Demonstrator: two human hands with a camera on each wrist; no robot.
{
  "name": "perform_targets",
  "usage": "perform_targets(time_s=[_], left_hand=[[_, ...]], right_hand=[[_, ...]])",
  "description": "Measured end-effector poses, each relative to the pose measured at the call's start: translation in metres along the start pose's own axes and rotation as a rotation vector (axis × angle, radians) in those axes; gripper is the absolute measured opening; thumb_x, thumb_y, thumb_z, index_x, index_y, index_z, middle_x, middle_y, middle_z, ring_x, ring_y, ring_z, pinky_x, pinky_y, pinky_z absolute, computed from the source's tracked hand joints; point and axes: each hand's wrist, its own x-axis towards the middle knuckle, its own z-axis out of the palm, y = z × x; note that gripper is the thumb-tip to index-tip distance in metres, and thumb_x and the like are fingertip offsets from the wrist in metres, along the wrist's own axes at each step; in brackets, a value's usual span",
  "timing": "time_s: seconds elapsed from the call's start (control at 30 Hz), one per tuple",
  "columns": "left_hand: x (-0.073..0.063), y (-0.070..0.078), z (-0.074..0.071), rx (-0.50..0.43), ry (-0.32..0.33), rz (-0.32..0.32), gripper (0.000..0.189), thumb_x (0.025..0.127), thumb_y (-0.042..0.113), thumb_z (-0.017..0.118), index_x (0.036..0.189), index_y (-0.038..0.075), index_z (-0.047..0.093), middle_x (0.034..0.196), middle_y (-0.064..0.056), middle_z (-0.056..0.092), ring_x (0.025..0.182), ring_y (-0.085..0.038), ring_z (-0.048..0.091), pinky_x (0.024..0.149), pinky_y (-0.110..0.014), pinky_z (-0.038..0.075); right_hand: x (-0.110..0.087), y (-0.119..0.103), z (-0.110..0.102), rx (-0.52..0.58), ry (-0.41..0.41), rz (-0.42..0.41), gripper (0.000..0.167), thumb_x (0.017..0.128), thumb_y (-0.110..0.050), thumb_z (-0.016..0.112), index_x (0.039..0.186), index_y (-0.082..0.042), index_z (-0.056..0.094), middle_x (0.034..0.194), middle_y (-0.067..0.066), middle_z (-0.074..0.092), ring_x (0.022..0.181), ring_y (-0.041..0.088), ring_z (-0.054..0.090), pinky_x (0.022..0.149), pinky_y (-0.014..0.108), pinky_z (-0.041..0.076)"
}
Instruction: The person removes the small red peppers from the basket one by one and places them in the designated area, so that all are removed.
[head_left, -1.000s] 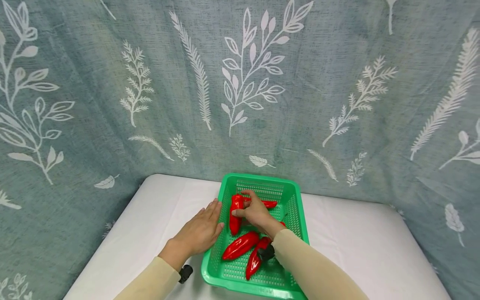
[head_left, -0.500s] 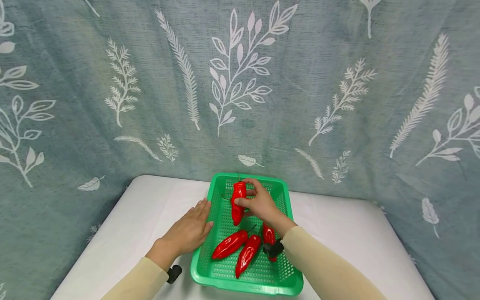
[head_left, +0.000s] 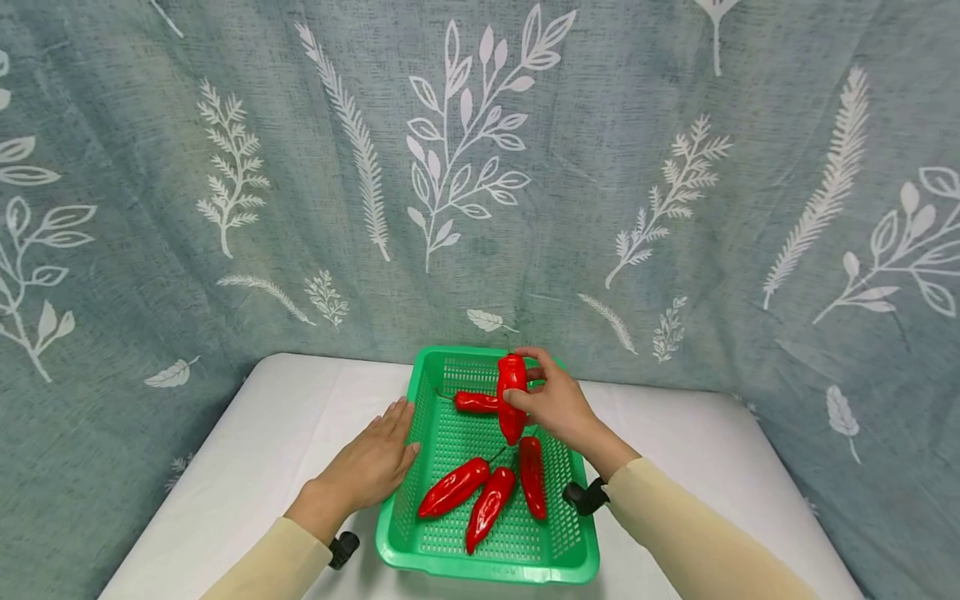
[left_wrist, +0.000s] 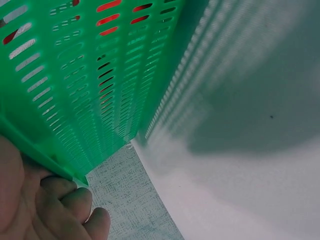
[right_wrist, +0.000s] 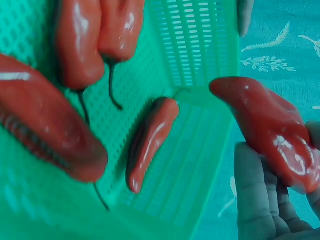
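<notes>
My right hand holds a glossy red pepper between thumb and fingers over the far right part of a green basket. In the right wrist view this pepper lies across the fingers, beside the basket's rim. More red peppers with thin dark stems lie on the basket floor: one at the far end, a left one, a middle one and a right one. My left hand rests with extended fingers along the left rim; its fingertips show by the slotted wall.
The basket stands on a white-covered table, with white surface on both sides. A grey-green curtain with white leaf prints hangs right behind the table. Small black cameras are strapped to the left wrist and right wrist.
My right hand has lifted the pepper from the basket's left side and carried it to the right, uncovering the far pepper and the right one. The left hand keeps its place at the rim.
</notes>
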Motion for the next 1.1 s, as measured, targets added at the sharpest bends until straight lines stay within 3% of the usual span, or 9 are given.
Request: perform_targets(time_s=[0.17, 0.4, 0.57, 0.73, 0.93, 1.1], left_hand=[[0.0, 0.0, 0.001, -0.011, 0.002, -0.005, 0.068, 0.114, 0.033, 0.045, 0.164, -0.008, 0.024, 0.173, -0.024, 0.023, 0.16, -0.04, 0.027, 0.13, -0.053, 0.028], [0.0, 0.0, 0.003, -0.011, -0.002, 0.007, 0.067, 0.115, 0.033, 0.043, 0.164, -0.007, 0.023, 0.173, -0.024, 0.023, 0.16, -0.039, 0.026, 0.13, -0.054, 0.028], [-0.001, 0.0, 0.0, 0.004, -0.008, 0.011, 0.067, 0.115, 0.034, 0.042, 0.164, -0.007, 0.023, 0.173, -0.024, 0.023, 0.16, -0.04, 0.026, 0.13, -0.054, 0.028], [-0.001, -0.001, -0.004, -0.001, -0.003, 0.017, 0.067, 0.115, 0.033, 0.043, 0.164, -0.008, 0.024, 0.172, -0.025, 0.024, 0.16, -0.041, 0.026, 0.13, -0.055, 0.028], [-0.001, 0.0, -0.004, -0.007, -0.004, 0.017, 0.066, 0.115, 0.032, 0.043, 0.164, -0.008, 0.024, 0.172, -0.025, 0.024, 0.16, -0.041, 0.025, 0.131, -0.055, 0.026], [0.0, -0.001, -0.001, 0.015, 0.021, 0.025, 0.066, 0.114, 0.031, 0.045, 0.163, -0.009, 0.026, 0.171, -0.026, 0.026, 0.159, -0.042, 0.027, 0.13, -0.056, 0.028]], right_hand=[[-0.006, 0.005, -0.016, -0.081, 0.032, -0.029, 0.067, 0.096, -0.02, 0.075, 0.156, -0.021, 0.045, 0.133, 0.021, 0.063, 0.098, 0.026, 0.075, 0.064, 0.037, 0.066], [-0.016, 0.016, -0.047, -0.114, 0.062, -0.037, 0.069, 0.097, -0.02, 0.074, 0.158, -0.016, 0.042, 0.136, 0.025, 0.06, 0.103, 0.031, 0.072, 0.07, 0.046, 0.068], [-0.021, 0.022, -0.071, -0.12, 0.083, -0.024, 0.071, 0.099, -0.022, 0.073, 0.161, -0.013, 0.038, 0.138, 0.027, 0.058, 0.107, 0.034, 0.071, 0.068, 0.04, 0.068], [-0.022, 0.03, -0.092, -0.126, 0.112, 0.009, 0.074, 0.1, -0.023, 0.073, 0.162, -0.012, 0.035, 0.139, 0.028, 0.055, 0.114, 0.041, 0.067, 0.07, 0.042, 0.068], [-0.023, 0.054, -0.107, -0.197, 0.153, 0.073, 0.075, 0.099, -0.023, 0.072, 0.162, -0.009, 0.034, 0.14, 0.031, 0.055, 0.115, 0.047, 0.065, 0.071, 0.044, 0.068], [-0.02, 0.088, -0.11, -0.243, 0.144, 0.13, 0.074, 0.099, -0.021, 0.072, 0.16, -0.004, 0.035, 0.138, 0.036, 0.055, 0.11, 0.048, 0.068, 0.069, 0.043, 0.068]])
